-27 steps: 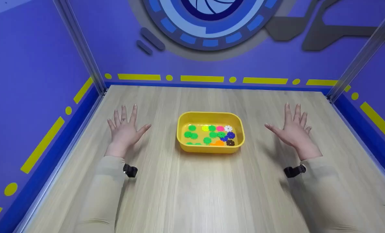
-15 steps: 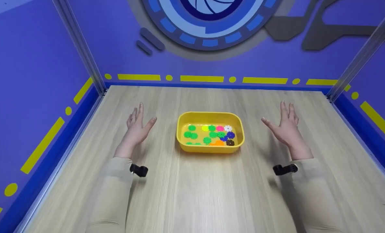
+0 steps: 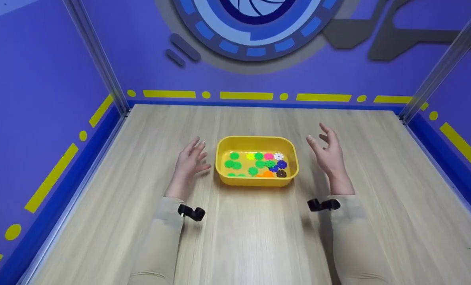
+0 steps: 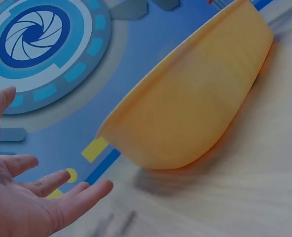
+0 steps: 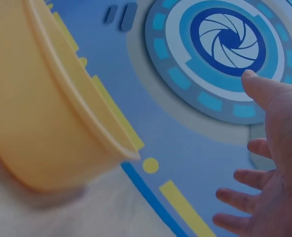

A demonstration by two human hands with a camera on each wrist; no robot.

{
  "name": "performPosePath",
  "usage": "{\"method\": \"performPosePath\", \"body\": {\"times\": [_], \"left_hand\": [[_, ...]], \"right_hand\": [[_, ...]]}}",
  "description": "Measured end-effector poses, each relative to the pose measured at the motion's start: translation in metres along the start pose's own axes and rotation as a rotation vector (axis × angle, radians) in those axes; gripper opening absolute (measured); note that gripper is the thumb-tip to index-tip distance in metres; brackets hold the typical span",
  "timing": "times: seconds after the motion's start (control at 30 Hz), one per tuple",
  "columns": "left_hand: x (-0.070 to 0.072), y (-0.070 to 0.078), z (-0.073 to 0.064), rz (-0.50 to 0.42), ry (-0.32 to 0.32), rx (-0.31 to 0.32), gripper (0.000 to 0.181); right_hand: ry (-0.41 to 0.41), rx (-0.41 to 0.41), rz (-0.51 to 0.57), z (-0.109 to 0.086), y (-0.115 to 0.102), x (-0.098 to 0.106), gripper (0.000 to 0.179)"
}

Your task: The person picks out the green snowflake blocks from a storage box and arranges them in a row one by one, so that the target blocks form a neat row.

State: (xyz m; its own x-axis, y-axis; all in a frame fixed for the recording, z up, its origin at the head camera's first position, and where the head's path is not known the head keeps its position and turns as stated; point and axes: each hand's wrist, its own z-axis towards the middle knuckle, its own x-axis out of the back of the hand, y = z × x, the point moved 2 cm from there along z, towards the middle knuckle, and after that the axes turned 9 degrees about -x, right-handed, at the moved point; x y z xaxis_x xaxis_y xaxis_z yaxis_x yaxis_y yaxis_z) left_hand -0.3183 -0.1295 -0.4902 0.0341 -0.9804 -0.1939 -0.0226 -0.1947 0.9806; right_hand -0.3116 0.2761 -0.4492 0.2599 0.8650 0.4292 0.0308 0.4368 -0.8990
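Observation:
A yellow plastic tub [image 3: 257,182] stands on the table, holding several flat, notched plastic discs, among them a green disc [image 3: 252,171], a pink disc [image 3: 268,156], a white disc [image 3: 278,156] and an orange disc [image 3: 267,174]. Just left of the tub, my left hand [image 3: 188,162] is in the air with relaxed, spread fingers and holds nothing. On the other side my right hand [image 3: 330,154] hovers, thumb and fingers apart, with nothing in it. Each wrist view shows an outer side of the tub [image 4: 185,103] beside loosely spread fingers.
The light wooden table [image 3: 251,237] runs back to a blue-purple panel [image 3: 148,51] with yellow dashes. Side panels with metal posts [image 3: 96,51] close in left and right. A small black device [image 3: 191,212] is worn on each wrist.
Both hands have moved inward toward the tub, the left to the right and the right to the left. Their widely splayed fingers have relaxed and the hands have turned. The tub stays put.

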Motion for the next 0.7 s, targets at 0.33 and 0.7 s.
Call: {"method": "performPosePath", "body": {"times": [0.33,0.7], "left_hand": [[-0.012,-0.031,0.000,-0.044,-0.015,0.037,0.052],[-0.017,-0.045,-0.005,-0.024,-0.082,-0.015,0.051]], "right_hand": [[-0.052,0.034,0.293,-0.008,-0.014,-0.033,0.058],[-0.207,-0.004,0.304,-0.013,-0.019,-0.053,0.057]]}}
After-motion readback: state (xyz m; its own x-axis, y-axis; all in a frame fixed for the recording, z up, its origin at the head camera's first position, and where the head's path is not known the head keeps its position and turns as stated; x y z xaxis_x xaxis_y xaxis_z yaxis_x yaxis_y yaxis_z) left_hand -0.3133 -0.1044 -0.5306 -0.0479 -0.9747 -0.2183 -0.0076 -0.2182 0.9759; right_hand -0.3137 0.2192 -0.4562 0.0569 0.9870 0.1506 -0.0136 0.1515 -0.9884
